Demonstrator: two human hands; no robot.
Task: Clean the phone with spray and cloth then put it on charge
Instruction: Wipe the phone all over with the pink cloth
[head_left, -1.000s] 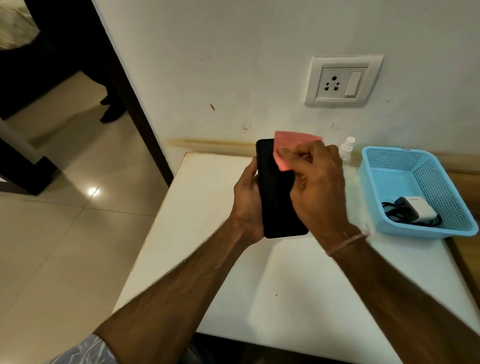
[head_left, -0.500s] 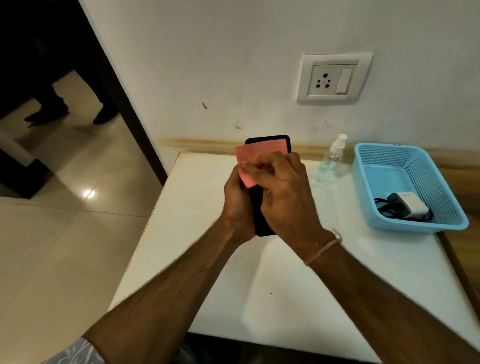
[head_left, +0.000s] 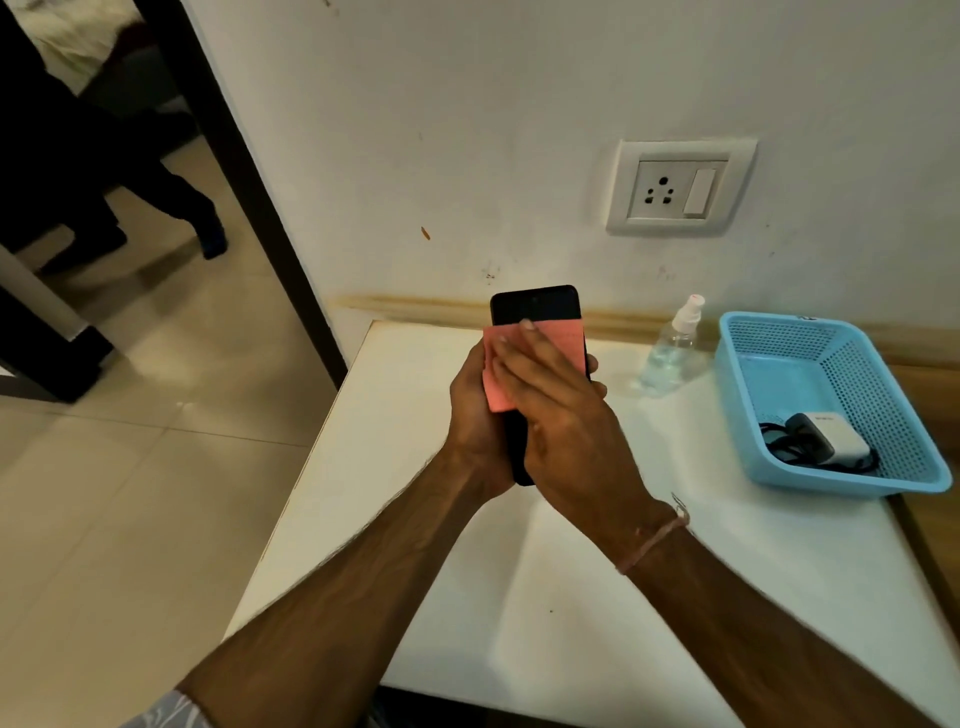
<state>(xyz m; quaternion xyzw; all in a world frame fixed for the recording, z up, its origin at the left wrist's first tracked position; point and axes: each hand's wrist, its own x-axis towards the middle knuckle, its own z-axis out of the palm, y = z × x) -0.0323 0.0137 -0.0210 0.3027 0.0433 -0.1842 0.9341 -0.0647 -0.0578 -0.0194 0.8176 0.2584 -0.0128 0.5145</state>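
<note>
Table (head_left: 519, 597): white; both forearms reach over its near edge.
Left hand (head_left: 475, 415): wraps the phone from behind, fingertips showing at its right edge; grip closed round it.
Right hand (head_left: 566, 421): fingers straight, laid flat on the cloth, pressing it to the phone's face.
Cloth (head_left: 566, 338): pink, covers the phone's middle.
Phone (head_left: 535, 306): black, upright, held above the table; top end shows past the cloth.
Spray bottle (head_left: 670, 348): clear, stands right of the hands, near the wall.
Basket (head_left: 831, 480): blue, further right; holds a white charger (head_left: 831, 441) with dark cable.
Socket (head_left: 675, 187): on the wall above.
</note>
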